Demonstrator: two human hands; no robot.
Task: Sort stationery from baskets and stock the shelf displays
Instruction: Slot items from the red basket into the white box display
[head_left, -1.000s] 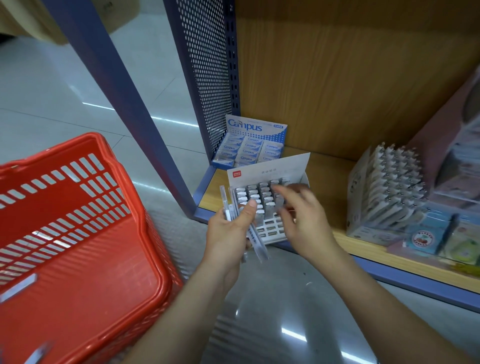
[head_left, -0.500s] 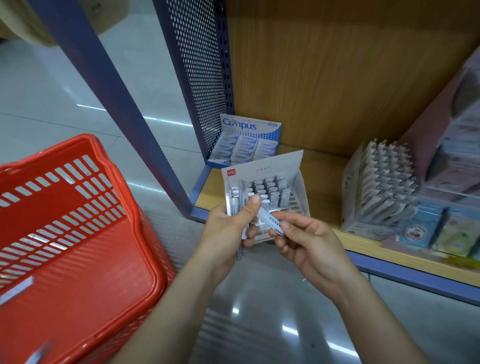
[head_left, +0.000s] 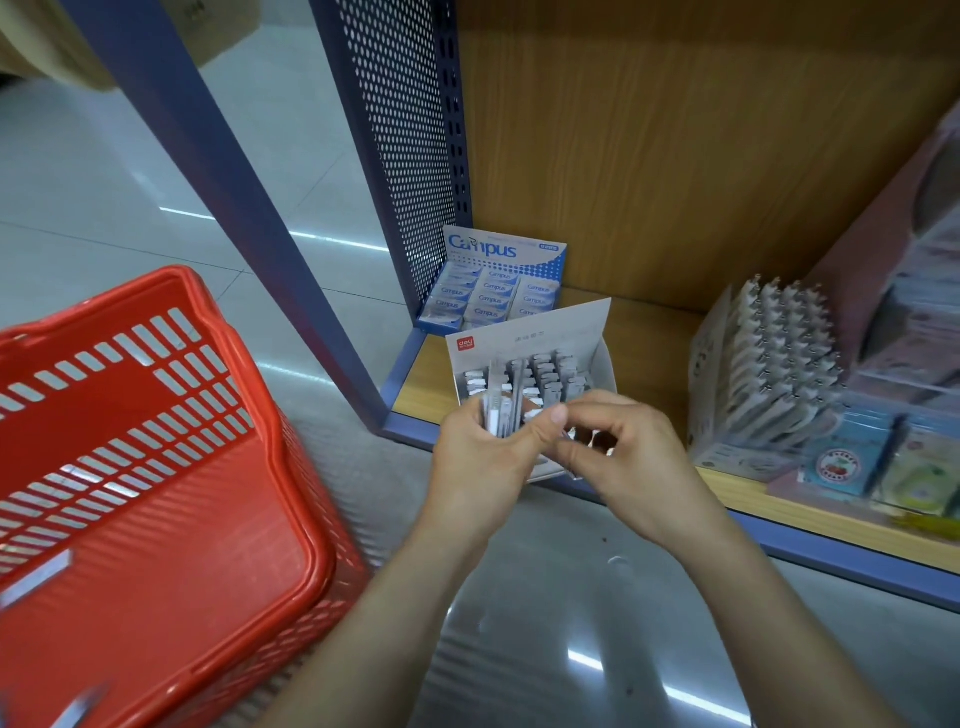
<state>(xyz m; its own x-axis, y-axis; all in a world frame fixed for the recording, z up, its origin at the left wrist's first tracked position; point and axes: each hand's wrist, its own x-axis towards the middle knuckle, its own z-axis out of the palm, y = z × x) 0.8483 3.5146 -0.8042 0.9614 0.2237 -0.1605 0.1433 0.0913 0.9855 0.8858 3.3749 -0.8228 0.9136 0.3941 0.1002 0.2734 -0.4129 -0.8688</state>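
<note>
On my feed the left hand (head_left: 480, 462) gripped a small bundle of pens (head_left: 497, 415), slim grey-white sticks standing nearly upright, with the thumb pressed across their front. The bundle was held just in front of the white display box (head_left: 540, 335). That box sat at the front edge of the wooden shelf (head_left: 654, 338) with its lid flap raised and rows of similar grey-and-white pens packed inside. The right hand (head_left: 631, 457) was close beside the left, its fingers curled in toward the left thumb. Blur kept me from telling whether it pinched a pen or nothing at all. Behind the display box stood a blue box of erasers (head_left: 493, 291), set against the perforated side panel (head_left: 405, 156). A red basket (head_left: 306, 525) sat on the floor (head_left: 571, 597) to the left.
</note>
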